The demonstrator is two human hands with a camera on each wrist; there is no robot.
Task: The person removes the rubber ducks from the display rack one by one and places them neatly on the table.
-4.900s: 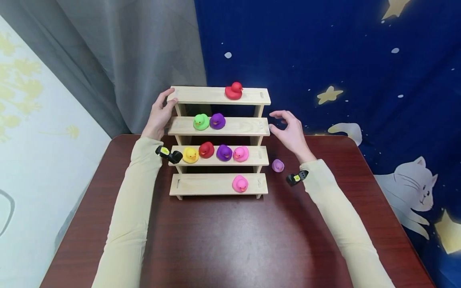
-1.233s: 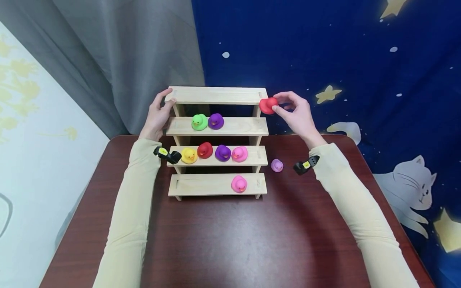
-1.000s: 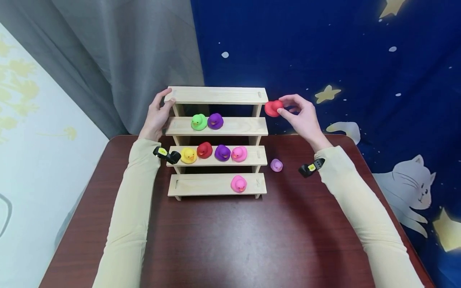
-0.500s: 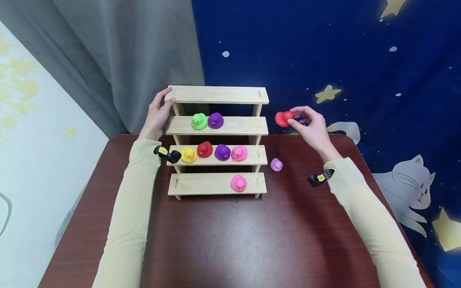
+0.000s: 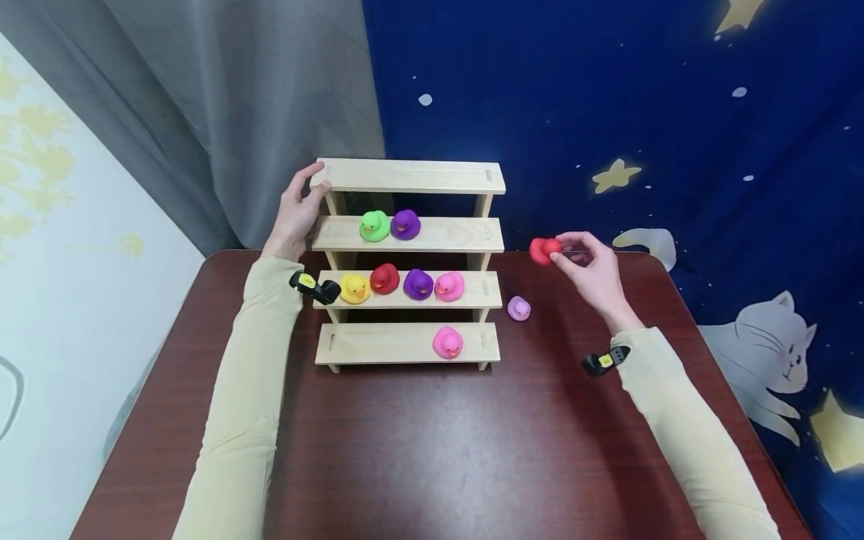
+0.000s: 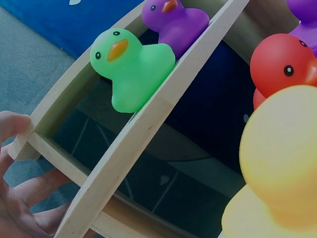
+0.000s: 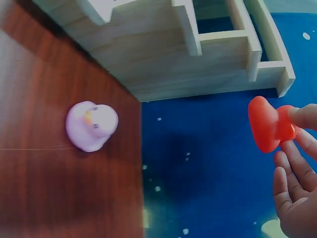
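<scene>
My right hand [image 5: 594, 270] pinches a red rubber duck [image 5: 542, 251] by its head between thumb and fingers, in the air right of the wooden tiered shelf [image 5: 412, 175]. In the right wrist view the duck [image 7: 263, 124] hangs tilted in the fingertips. My left hand [image 5: 295, 214] holds the left end of the top tier, thumb at the front, fingers partly hidden behind. On the second tier sit a green duck [image 5: 374, 226] and a purple duck [image 5: 406, 224]. The third bears yellow [image 5: 355, 288], red [image 5: 385, 278], purple [image 5: 418, 284] and pink ducks [image 5: 449, 286].
A pink duck [image 5: 448, 343] sits on the lowest tier, toward the right. One small lilac duck [image 7: 91, 126] stands on the brown table [image 5: 405, 450] beside the shelf's right side. Curtains [image 5: 607, 90] hang behind the table.
My right hand took the red duck off the top tier and carried it right, then down toward the table's back edge. The left hand has kept its place on the shelf.
</scene>
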